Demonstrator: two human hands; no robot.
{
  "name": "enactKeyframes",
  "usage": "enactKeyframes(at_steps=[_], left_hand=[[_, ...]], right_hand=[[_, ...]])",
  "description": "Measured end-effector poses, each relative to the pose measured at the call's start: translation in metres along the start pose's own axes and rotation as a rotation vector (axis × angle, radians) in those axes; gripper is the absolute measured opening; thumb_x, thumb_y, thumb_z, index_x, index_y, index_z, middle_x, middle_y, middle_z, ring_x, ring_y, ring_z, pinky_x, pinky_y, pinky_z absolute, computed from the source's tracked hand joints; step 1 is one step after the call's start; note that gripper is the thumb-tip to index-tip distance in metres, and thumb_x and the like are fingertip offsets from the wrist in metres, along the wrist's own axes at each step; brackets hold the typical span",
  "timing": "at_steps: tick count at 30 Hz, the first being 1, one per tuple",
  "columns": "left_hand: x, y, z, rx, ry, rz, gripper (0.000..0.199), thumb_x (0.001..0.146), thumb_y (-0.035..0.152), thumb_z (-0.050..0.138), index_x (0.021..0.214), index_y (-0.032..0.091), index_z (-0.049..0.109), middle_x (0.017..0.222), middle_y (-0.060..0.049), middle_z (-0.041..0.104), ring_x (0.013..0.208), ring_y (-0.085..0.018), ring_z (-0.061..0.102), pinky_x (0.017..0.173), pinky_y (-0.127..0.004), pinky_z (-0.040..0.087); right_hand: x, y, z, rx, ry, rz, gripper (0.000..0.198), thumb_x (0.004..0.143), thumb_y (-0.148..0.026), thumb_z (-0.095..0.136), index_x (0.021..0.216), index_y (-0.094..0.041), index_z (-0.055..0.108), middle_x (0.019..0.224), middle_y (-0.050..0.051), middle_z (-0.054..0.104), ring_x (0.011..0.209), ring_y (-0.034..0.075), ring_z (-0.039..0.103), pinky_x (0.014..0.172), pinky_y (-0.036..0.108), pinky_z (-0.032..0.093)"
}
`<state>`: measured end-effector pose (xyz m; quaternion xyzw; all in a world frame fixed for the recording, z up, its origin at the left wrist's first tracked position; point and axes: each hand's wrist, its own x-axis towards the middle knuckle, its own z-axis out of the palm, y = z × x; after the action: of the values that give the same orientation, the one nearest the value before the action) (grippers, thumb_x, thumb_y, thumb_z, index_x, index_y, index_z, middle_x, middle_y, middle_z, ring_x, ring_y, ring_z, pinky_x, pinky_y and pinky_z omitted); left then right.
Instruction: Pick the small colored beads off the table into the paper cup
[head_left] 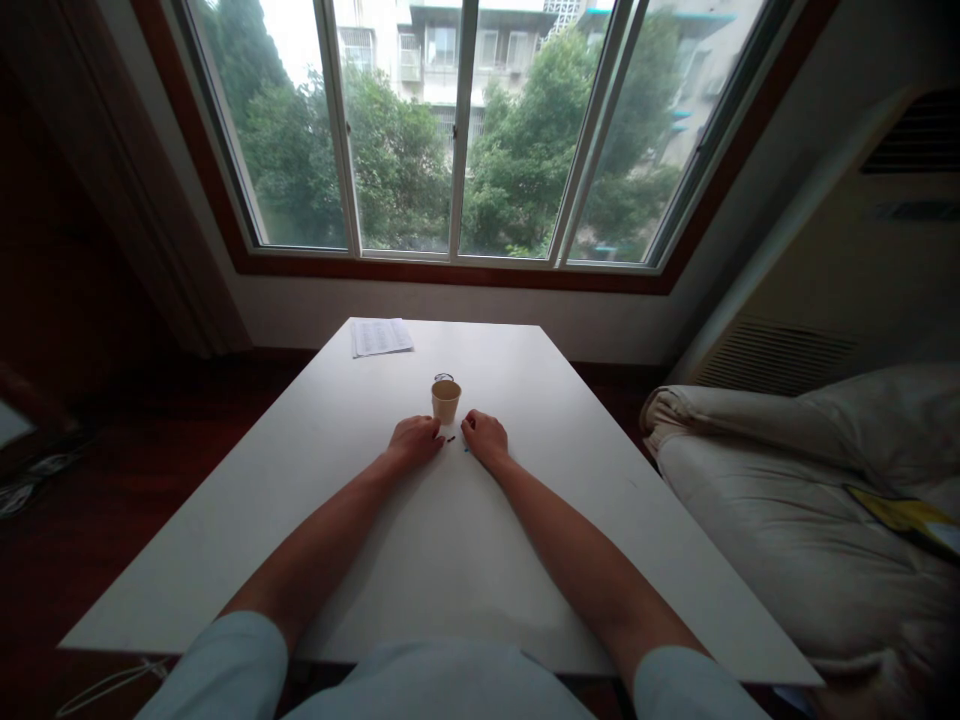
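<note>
Both my hands rest on a white table [450, 540], close together just in front of a small tan paper cup [445, 400]. My left hand [415, 439] lies knuckles up with its fingers curled, to the cup's lower left. My right hand [484, 436] sits to the cup's lower right, fingers also curled. Between the hands lies a tiny dark piece [451, 438], and a small bluish bit [466, 449] shows by my right hand. Whether either hand pinches something small I cannot make out. A dark ring-like object [443, 377] lies just behind the cup.
A stack of printed paper [382, 336] lies at the table's far left corner. A wide window [465, 130] spans the far wall. A white cushioned sofa or bedding [810, 500] stands to the right, with a yellow item [900, 512] on it. Dark wooden floor lies to the left.
</note>
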<state>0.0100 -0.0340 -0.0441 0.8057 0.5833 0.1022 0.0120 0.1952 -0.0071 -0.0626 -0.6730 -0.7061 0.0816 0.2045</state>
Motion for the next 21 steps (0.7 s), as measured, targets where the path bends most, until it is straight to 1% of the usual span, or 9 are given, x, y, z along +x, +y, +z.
enactKeyframes(at_steps=[3,8,13,21], left_hand=[[0.0007,-0.0018,0.0007,0.007,-0.034,-0.013,0.025,0.093,0.042,0.051,0.096,0.023,0.067,0.099,-0.008,0.072,0.096,-0.024,0.066,0.08,-0.032,0.045],[0.0006,-0.0023,0.0013,0.018,-0.07,0.024,0.029,0.096,0.042,0.045,0.098,0.023,0.067,0.103,-0.009,0.072,0.098,-0.025,0.066,0.081,-0.032,0.046],[-0.0002,-0.0003,0.0026,0.023,-0.06,0.047,0.031,0.097,0.04,0.043,0.099,0.022,0.067,0.103,-0.01,0.072,0.098,-0.025,0.067,0.081,-0.033,0.046],[-0.0008,0.0024,0.0029,-0.017,-0.066,-0.009,0.035,0.097,0.045,0.044,0.103,0.021,0.068,0.097,-0.014,0.073,0.092,-0.028,0.068,0.079,-0.035,0.045]], right_hand=[[-0.0003,-0.0009,-0.0009,0.004,0.003,-0.001,0.024,0.097,-0.036,0.049,0.097,-0.024,0.07,0.097,0.005,0.073,0.089,0.018,0.063,0.071,0.026,0.038],[-0.0005,-0.0025,-0.0021,0.009,-0.013,0.008,0.024,0.097,-0.036,0.049,0.098,-0.024,0.07,0.098,0.005,0.073,0.09,0.018,0.062,0.073,0.026,0.038],[-0.0013,-0.0024,-0.0029,0.007,-0.006,0.004,0.024,0.097,-0.036,0.049,0.097,-0.024,0.069,0.098,0.004,0.073,0.089,0.018,0.063,0.072,0.026,0.038],[-0.0035,-0.0055,-0.0074,-0.011,-0.018,0.009,0.025,0.098,-0.036,0.048,0.098,-0.023,0.069,0.099,0.005,0.073,0.09,0.018,0.063,0.071,0.026,0.038]])
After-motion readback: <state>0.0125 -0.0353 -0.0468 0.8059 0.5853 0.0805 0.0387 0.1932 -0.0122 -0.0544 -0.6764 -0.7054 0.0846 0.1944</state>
